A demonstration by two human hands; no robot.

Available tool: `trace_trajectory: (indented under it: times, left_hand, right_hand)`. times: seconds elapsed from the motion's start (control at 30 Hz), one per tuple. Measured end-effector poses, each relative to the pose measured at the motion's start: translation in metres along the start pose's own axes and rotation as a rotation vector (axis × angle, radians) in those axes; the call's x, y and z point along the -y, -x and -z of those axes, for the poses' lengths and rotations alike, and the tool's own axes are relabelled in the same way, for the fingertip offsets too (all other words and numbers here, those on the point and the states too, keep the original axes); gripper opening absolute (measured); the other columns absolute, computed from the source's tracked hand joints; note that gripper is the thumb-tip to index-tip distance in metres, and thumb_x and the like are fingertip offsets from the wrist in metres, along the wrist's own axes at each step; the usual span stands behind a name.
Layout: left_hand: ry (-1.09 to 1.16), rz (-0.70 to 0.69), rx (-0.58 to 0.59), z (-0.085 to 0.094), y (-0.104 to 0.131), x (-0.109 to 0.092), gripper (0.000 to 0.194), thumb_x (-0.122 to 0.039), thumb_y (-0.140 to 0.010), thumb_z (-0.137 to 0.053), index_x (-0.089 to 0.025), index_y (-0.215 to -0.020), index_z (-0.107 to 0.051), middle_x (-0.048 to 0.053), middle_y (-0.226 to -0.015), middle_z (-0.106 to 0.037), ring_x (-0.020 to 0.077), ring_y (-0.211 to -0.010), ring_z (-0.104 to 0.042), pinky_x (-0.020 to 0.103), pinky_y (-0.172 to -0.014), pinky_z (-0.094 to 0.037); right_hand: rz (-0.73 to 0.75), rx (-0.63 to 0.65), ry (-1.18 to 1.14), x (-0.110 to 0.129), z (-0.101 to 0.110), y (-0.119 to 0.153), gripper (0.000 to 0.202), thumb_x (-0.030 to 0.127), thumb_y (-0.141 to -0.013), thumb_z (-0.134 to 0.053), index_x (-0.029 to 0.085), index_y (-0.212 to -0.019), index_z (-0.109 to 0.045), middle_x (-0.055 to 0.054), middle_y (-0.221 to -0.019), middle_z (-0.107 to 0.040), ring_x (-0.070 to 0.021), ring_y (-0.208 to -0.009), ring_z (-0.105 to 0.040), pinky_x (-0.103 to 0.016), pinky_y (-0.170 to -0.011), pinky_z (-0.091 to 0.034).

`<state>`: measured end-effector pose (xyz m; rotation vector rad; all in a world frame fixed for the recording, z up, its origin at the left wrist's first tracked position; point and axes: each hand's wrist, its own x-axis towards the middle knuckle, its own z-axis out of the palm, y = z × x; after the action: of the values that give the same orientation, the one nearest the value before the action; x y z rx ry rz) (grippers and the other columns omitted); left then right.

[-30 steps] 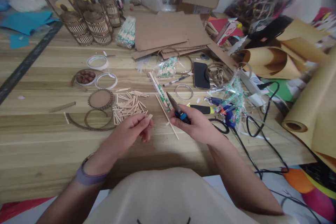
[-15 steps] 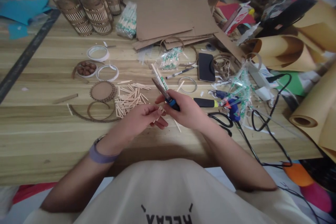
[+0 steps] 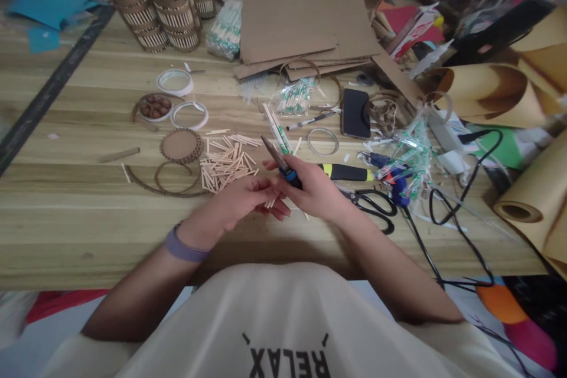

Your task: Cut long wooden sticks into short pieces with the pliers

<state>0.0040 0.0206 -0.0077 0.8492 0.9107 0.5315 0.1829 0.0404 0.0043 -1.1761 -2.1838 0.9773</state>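
My left hand (image 3: pixel 252 194) is closed, pinching a few short wooden sticks (image 3: pixel 269 204) whose pale ends poke out below the fingers. Close against it, my right hand (image 3: pixel 312 186) wraps round a cutting tool with a dark, pointed metal end (image 3: pixel 274 153) and a blue-and-black handle; its exact kind is unclear. The fingers of the two hands meet and partly hide what they hold. A heap of short cut sticks (image 3: pixel 228 164) lies just left of the hands. Beyond the tool are longer sticks in green-printed paper (image 3: pixel 277 129).
Scissors (image 3: pixel 376 204), a yellow-and-black handle (image 3: pixel 348 172) and a blue glue gun (image 3: pixel 400 186) with its cord lie to the right. Left are a round cardboard piece (image 3: pixel 181 145), tape rolls (image 3: pixel 175 81) and a bowl of brown beads (image 3: pixel 155 107). Cardboard sheets (image 3: pixel 287 23) and a phone (image 3: pixel 355 113) sit farther back.
The view has shifted slightly, so the table's things appear a little to the right and higher. My hands have drawn closer together, still holding the sticks and the tool.
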Motion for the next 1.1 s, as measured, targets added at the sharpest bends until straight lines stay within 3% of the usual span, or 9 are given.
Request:
trace_trajectory:
  times: [0.1,0.17,0.27,0.4,0.5,0.67,0.87,1.0,1.1]
  left_hand:
    - [0.028,-0.045,-0.095,-0.001,-0.001,0.001,0.029,-0.044,-0.075,-0.078,-0.017,-0.075,-0.069,0.003,-0.071,-0.072,0.019,-0.071,-0.07,0.03,-0.073,-0.05]
    - [0.083,-0.081,-0.151,-0.001,-0.001,0.001,0.027,-0.042,-0.075,-0.078,-0.017,-0.075,-0.069,0.002,-0.071,-0.071,0.0162,-0.07,-0.068,0.027,-0.072,-0.049]
    - [0.192,-0.123,-0.192,-0.003,-0.003,0.002,0.021,-0.036,-0.075,-0.079,-0.017,-0.08,-0.071,0.0,-0.072,-0.07,0.0126,-0.066,-0.064,0.024,-0.065,-0.048]
    - [0.275,-0.155,-0.187,-0.008,-0.005,0.006,0.008,-0.023,-0.076,-0.075,-0.016,-0.074,-0.07,-0.002,-0.069,-0.068,0.0118,-0.063,-0.061,0.022,-0.063,-0.048]
    - [0.262,-0.184,-0.181,-0.011,-0.006,0.009,0.013,-0.027,-0.078,-0.073,-0.017,-0.07,-0.069,-0.001,-0.067,-0.067,0.0125,-0.064,-0.061,0.023,-0.064,-0.048]
    - [0.23,-0.229,-0.192,-0.016,-0.003,0.009,0.019,-0.035,-0.074,-0.077,-0.019,-0.068,-0.068,0.0,-0.068,-0.067,0.0171,-0.07,-0.065,0.025,-0.063,-0.048]
    - [0.26,-0.248,-0.213,-0.018,-0.001,0.008,0.019,-0.032,-0.069,-0.082,-0.017,-0.071,-0.071,0.001,-0.069,-0.069,0.0157,-0.069,-0.062,0.025,-0.067,-0.047]
    - [0.271,-0.239,-0.2,-0.018,0.0,0.009,0.022,-0.034,-0.071,-0.082,-0.016,-0.074,-0.071,-0.001,-0.067,-0.067,0.0129,-0.065,-0.059,0.024,-0.065,-0.046]
    - [0.276,-0.235,-0.227,-0.016,0.003,0.008,0.028,-0.041,-0.069,-0.084,-0.017,-0.075,-0.07,-0.001,-0.07,-0.068,0.0133,-0.067,-0.062,0.025,-0.069,-0.049]
  right_hand:
    - [0.107,-0.142,0.034,-0.004,-0.002,0.004,0.035,0.044,-0.093,-0.057,0.017,-0.115,-0.059,-0.02,-0.135,-0.059,-0.0308,-0.125,-0.057,-0.043,-0.097,-0.049]
    - [0.147,-0.261,0.094,-0.007,-0.005,0.009,0.042,0.053,-0.088,-0.064,0.019,-0.113,-0.059,-0.022,-0.142,-0.05,-0.0341,-0.136,-0.045,-0.049,-0.104,-0.045]
    - [0.162,-0.314,0.171,-0.007,-0.011,0.015,0.051,0.057,-0.08,-0.072,0.021,-0.112,-0.058,-0.021,-0.135,-0.048,-0.0358,-0.133,-0.046,-0.053,-0.1,-0.048]
    - [0.18,-0.306,0.23,-0.004,-0.017,0.02,0.045,0.048,-0.083,-0.073,0.022,-0.116,-0.056,-0.019,-0.133,-0.045,-0.0337,-0.125,-0.051,-0.048,-0.091,-0.054]
    - [0.183,-0.31,0.266,-0.004,-0.018,0.02,0.043,0.039,-0.083,-0.074,0.022,-0.118,-0.055,-0.018,-0.133,-0.045,-0.033,-0.12,-0.054,-0.047,-0.09,-0.055]
    - [0.204,-0.315,0.288,-0.006,-0.02,0.021,0.044,0.039,-0.084,-0.074,0.022,-0.119,-0.055,-0.018,-0.134,-0.045,-0.0275,-0.103,-0.062,-0.045,-0.088,-0.056]
    - [0.245,-0.357,0.278,-0.009,-0.025,0.023,0.045,0.04,-0.084,-0.074,0.021,-0.12,-0.055,-0.018,-0.129,-0.048,-0.0325,-0.123,-0.054,-0.044,-0.091,-0.056]
    - [0.234,-0.368,0.24,-0.009,-0.026,0.023,0.041,0.04,-0.085,-0.072,0.021,-0.118,-0.056,-0.019,-0.13,-0.05,-0.0316,-0.122,-0.055,-0.043,-0.09,-0.056]
    - [0.163,-0.39,0.124,-0.007,-0.02,0.023,0.045,0.052,-0.081,-0.073,0.021,-0.111,-0.059,-0.018,-0.125,-0.054,-0.0324,-0.122,-0.054,-0.046,-0.094,-0.052]
